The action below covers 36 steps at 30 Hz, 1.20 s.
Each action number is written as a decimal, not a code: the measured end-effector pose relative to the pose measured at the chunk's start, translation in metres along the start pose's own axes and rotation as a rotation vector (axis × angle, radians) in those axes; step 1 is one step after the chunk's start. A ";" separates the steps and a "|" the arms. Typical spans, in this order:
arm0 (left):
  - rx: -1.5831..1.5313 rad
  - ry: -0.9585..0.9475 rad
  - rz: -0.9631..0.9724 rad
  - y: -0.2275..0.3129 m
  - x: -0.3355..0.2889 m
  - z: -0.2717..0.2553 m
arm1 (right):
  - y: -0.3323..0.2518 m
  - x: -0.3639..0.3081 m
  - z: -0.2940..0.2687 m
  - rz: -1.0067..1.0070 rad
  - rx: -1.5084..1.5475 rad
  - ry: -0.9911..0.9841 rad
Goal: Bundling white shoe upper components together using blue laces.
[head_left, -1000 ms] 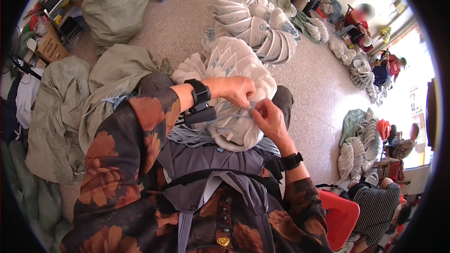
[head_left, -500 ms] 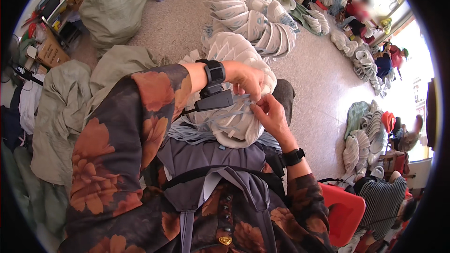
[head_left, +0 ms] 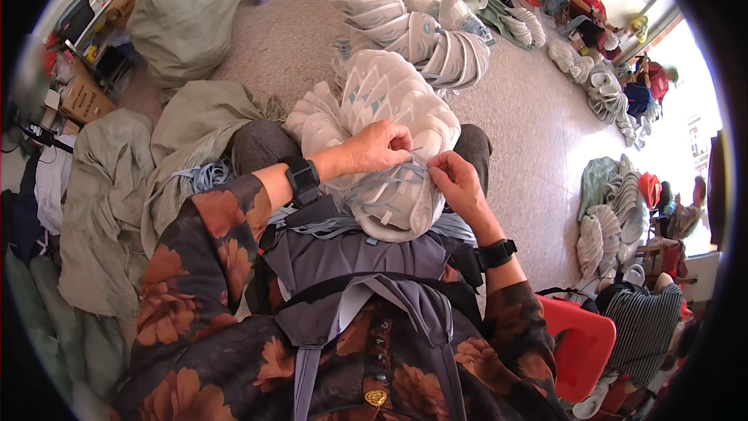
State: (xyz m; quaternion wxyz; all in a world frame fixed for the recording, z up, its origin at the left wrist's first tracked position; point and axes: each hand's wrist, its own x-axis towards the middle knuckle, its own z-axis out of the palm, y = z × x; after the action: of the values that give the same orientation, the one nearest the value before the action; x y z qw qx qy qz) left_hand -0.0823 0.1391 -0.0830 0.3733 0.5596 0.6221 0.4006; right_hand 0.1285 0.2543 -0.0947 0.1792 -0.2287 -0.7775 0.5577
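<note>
On my lap lies a white shoe upper [head_left: 389, 228], its toe end toward me, with light blue laces [head_left: 389, 187] crossing its front. My left hand [head_left: 378, 146] is closed above the upper, its fingertips curled around a thin lace end. Close to its right, my right hand [head_left: 458, 184] pinches the lace at the upper's side between thumb and forefinger. A fanned stack of white uppers [head_left: 382, 86] rests just beyond my hands. More loose blue laces [head_left: 312, 228] lie across my lap, under the upper.
Further stacks of white uppers [head_left: 421, 35] sit on the floor ahead. Large grey-green cloth sacks [head_left: 183, 19] stand at the left. A red plastic chair [head_left: 580, 343] is by my right side. People sit among more uppers along the right.
My left hand has moved left and down, away from across the upper, and its forearm has lowered. My right hand stays near the upper's right side.
</note>
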 end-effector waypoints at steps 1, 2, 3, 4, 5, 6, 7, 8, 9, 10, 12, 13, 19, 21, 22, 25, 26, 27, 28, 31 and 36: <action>-0.041 0.048 0.009 0.000 -0.003 0.004 | 0.000 0.000 -0.002 0.000 -0.004 0.000; -0.043 0.049 0.012 -0.001 -0.005 0.008 | 0.001 0.001 -0.003 -0.012 -0.032 -0.026; -0.059 0.141 0.031 -0.001 -0.008 0.013 | 0.001 0.001 -0.004 -0.025 -0.060 -0.053; -0.075 0.236 0.047 0.000 -0.012 0.016 | -0.001 0.002 -0.004 -0.025 -0.061 -0.057; -0.076 0.239 0.045 0.000 -0.016 0.020 | -0.007 0.003 -0.003 -0.032 -0.102 -0.064; -0.046 0.281 0.048 0.001 -0.019 0.023 | -0.011 0.004 -0.003 -0.039 -0.142 -0.070; -0.015 0.323 0.052 0.001 -0.021 0.025 | -0.012 0.005 -0.004 -0.040 -0.143 -0.073; -0.015 0.326 0.052 0.001 -0.022 0.028 | -0.013 0.007 -0.005 -0.055 -0.200 -0.076; -0.006 0.339 0.064 0.001 -0.023 0.030 | -0.014 0.007 -0.005 -0.070 -0.257 -0.078; 0.003 0.353 0.077 0.000 -0.024 0.032 | -0.016 0.008 -0.006 -0.073 -0.259 -0.080; 0.014 0.368 0.101 -0.008 -0.023 0.036 | -0.018 0.010 -0.006 -0.058 -0.307 -0.072; 0.024 0.379 0.123 -0.009 -0.023 0.036 | -0.018 0.011 -0.007 -0.061 -0.308 -0.073; 0.090 0.358 0.094 -0.009 -0.022 0.038 | 0.005 0.004 -0.016 0.047 -0.079 -0.085; 0.086 0.374 0.088 -0.009 -0.023 0.038 | 0.008 0.001 -0.012 -0.007 -0.053 -0.029; 0.083 0.383 0.082 -0.009 -0.023 0.037 | 0.002 0.001 -0.008 -0.008 -0.052 -0.031; 0.033 0.413 0.077 -0.011 -0.027 0.040 | -0.015 0.002 -0.003 -0.054 -0.085 -0.031; 0.033 0.411 0.078 -0.011 -0.028 0.040 | -0.015 0.003 -0.004 -0.070 -0.129 -0.055; -0.007 0.416 0.075 -0.011 -0.028 0.040 | -0.015 0.004 -0.005 -0.087 -0.172 -0.079; -0.047 0.420 0.072 -0.013 -0.029 0.040 | -0.014 0.004 -0.007 -0.087 -0.172 -0.077; -0.146 0.403 0.026 -0.015 -0.032 0.032 | -0.005 0.002 -0.016 0.082 -0.003 -0.115; 0.370 0.556 0.337 0.027 -0.062 0.027 | -0.001 -0.008 -0.013 0.131 0.157 -0.043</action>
State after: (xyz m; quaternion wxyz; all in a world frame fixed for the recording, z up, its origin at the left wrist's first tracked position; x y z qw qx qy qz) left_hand -0.0412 0.0812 -0.0685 0.0113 0.5819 0.6608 0.4740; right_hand 0.1418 0.2596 -0.0898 0.1432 -0.2524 -0.7183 0.6323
